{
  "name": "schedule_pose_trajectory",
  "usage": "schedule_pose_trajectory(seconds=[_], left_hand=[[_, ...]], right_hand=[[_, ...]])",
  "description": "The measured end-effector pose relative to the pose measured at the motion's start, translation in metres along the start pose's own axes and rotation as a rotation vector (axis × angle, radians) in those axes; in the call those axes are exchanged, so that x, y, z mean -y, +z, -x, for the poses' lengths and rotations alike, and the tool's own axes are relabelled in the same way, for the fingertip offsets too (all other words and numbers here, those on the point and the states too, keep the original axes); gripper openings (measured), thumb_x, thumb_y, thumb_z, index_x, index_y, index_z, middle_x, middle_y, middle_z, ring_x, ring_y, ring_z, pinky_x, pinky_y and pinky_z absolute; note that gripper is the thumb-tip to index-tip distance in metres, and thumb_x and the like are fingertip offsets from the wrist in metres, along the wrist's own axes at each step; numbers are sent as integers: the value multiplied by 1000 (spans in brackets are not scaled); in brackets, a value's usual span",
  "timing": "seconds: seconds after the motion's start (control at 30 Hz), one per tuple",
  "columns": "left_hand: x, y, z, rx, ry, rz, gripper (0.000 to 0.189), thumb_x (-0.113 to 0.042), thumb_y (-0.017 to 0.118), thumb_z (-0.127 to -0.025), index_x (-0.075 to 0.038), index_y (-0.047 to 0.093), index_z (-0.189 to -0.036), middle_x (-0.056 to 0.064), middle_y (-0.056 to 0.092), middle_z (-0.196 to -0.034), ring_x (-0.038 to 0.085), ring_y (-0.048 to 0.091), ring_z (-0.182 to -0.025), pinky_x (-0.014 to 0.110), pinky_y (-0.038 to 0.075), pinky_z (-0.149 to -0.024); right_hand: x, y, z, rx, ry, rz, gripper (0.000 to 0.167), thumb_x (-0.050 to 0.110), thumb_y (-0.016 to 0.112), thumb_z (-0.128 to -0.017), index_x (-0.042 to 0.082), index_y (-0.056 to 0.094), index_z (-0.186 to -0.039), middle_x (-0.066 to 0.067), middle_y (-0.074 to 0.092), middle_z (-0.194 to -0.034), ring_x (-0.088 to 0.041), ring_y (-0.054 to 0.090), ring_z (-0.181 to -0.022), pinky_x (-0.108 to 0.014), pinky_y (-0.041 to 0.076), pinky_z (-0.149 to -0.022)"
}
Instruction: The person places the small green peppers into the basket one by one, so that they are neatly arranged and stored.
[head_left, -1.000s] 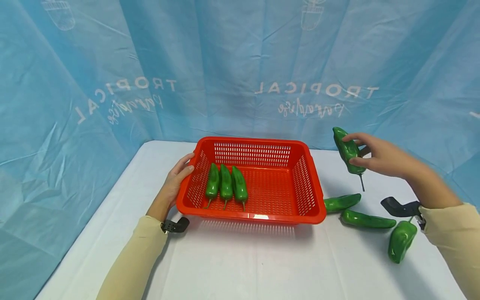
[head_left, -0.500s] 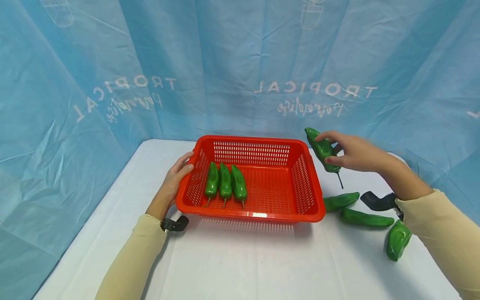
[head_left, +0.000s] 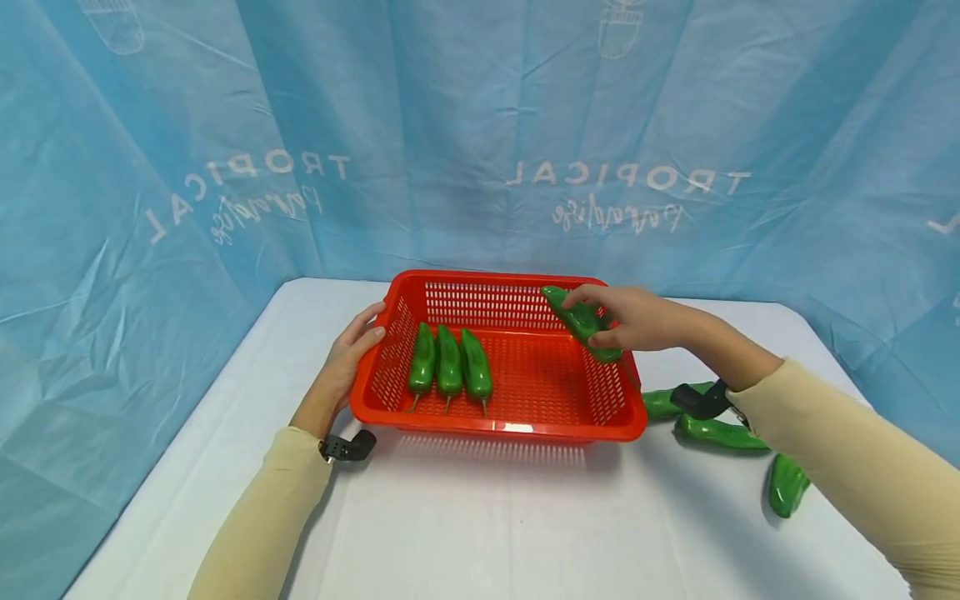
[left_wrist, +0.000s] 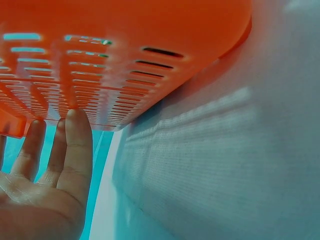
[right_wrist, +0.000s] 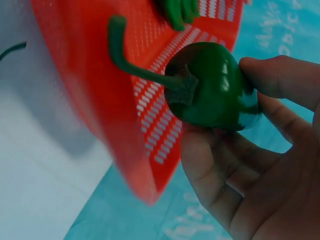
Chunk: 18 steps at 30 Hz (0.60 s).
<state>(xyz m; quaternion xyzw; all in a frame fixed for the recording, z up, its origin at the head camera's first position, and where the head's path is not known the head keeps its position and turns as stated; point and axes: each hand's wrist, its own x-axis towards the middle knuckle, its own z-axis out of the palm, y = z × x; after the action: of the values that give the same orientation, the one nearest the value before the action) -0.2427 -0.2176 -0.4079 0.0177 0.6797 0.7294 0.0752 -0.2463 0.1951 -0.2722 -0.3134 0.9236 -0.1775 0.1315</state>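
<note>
My right hand [head_left: 633, 318] pinches a long green pepper [head_left: 581, 323] between thumb and fingers, over the right side of the red plastic basket [head_left: 498, 429]. In the right wrist view, the pepper's round stem end [right_wrist: 215, 85] and curved stalk face the camera. At the basket's left end, my left hand [head_left: 348, 358] touches the wall near the rim. Its fingers [left_wrist: 75, 145] reach up straight against the slotted outer side in the left wrist view; the thumb is hidden there. Three green peppers [head_left: 450, 362] lie side by side in the basket's left half, stalks toward me.
Right of the basket, a green pepper [head_left: 660, 406] lies partly behind its corner, with another pepper [head_left: 720, 433] just in front. A third pepper [head_left: 787, 485] is partly covered by the right sleeve. A blue printed curtain [head_left: 465, 150] hangs behind the white table [head_left: 480, 533].
My right hand has carried the pepper leftward, from beyond the basket's right end to above its inside. My left hand has stayed at the basket's left end.
</note>
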Motion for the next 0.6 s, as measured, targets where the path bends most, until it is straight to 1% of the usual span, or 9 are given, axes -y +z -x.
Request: schedule_pose_trajectory(seconds=[0.07, 0.13, 0.17, 0.2, 0.27, 0.37, 0.4, 0.5, 0.6], left_hand=[[0, 0, 0, 5, 5, 5, 53, -32, 49, -102, -32, 33, -153, 4, 41, -146, 13, 57, -117, 27, 59, -88], [0, -1, 0, 6, 3, 7, 53, -31, 49, -102, -33, 33, -153, 4, 41, -147, 13, 57, -117, 26, 59, -89], [1, -1, 0, 5, 2, 5, 53, -31, 49, -102, -33, 33, -153, 4, 41, -147, 13, 57, -117, 26, 59, -89], [1, -1, 0, 5, 1, 3, 53, -31, 49, -102, -33, 33, -153, 5, 41, -148, 13, 57, -118, 26, 59, -89], [2, -1, -1, -2, -4, 0, 53, -31, 49, -102, -33, 33, -153, 4, 41, -147, 13, 57, -118, 26, 59, -88], [1, -1, -1, -3, -2, -3, 54, -32, 50, -102, -33, 33, -153, 4, 41, -146, 13, 57, -117, 27, 59, -89], [1, -1, -1, -2, 0, -1, 54, -32, 50, -102, -33, 33, -153, 4, 41, -146, 13, 57, -117, 27, 59, -89], [1, -1, -1, -1, 2, 3, 54, -32, 50, -102, -33, 33, -153, 3, 42, -144, 12, 58, -116, 27, 59, -89], [0, -1, -1, -5, 0, 11, 53, -32, 50, -102, -33, 34, -153, 1, 43, -144, 13, 57, -117, 27, 59, -88]], right_hand=[[5, 3, -7, 24, -23, 16, 51, 10, 67, -91, 17, 50, -137, -10, 61, -124, -22, 61, -96, -40, 55, -81], [10, 6, -14, 40, -43, 23, 50, 9, 67, -90, 17, 50, -137, -8, 62, -119, -20, 57, -86, -36, 51, -75], [13, 7, -17, 47, -51, 16, 50, 9, 67, -90, 16, 50, -136, -8, 62, -117, -19, 56, -86, -35, 51, -74], [15, 8, -20, 52, -61, 5, 49, 8, 67, -90, 16, 50, -136, -9, 62, -116, -20, 57, -88, -34, 51, -74], [18, 11, -26, 65, -77, -36, 49, 7, 66, -90, 14, 50, -135, -11, 60, -120, -23, 59, -94, -36, 54, -78], [21, 17, -34, 79, -75, -82, 49, 6, 66, -91, 15, 49, -136, -14, 59, -126, -27, 60, -109, -40, 57, -86], [21, 19, -37, 89, -70, -99, 49, 6, 66, -91, 15, 49, -136, -14, 58, -128, -28, 60, -111, -41, 58, -87], [21, 25, -44, 116, -43, -140, 50, 7, 66, -92, 17, 47, -137, -15, 57, -131, -28, 62, -111, -41, 58, -88], [19, 30, -52, 147, -26, -201, 50, 7, 65, -93, 17, 46, -138, -16, 56, -130, -28, 65, -108, -38, 59, -85]])
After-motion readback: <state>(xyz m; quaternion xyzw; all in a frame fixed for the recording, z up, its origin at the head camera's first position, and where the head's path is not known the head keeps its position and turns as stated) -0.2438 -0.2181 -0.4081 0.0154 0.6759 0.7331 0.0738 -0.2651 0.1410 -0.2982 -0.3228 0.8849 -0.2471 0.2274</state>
